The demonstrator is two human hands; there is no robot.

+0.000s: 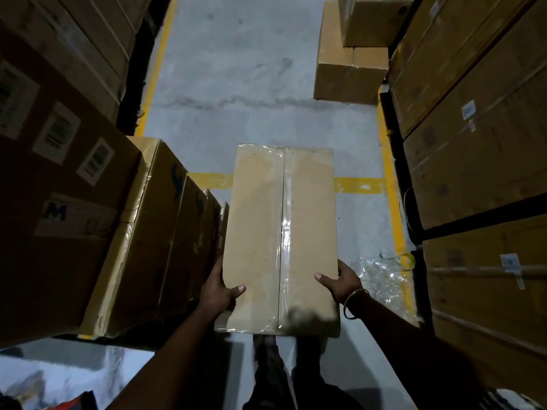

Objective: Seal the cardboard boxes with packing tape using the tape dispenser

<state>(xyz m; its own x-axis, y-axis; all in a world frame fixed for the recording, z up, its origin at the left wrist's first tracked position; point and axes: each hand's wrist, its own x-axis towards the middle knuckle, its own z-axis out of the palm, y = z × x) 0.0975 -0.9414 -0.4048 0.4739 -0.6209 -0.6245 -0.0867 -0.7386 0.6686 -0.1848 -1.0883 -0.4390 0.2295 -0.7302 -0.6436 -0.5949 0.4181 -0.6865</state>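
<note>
A long, plain brown cardboard box [266,232], its centre seam covered by glossy clear tape, is held above the grey concrete floor [236,84] by the left hand [219,288] and right hand [343,281], thumbs pressed on top, fingers curled around its sides.

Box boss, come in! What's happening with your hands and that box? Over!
Left hand and right hand grip the taped box. Seam sealed. Plastic scraps on floor, right.
</note>
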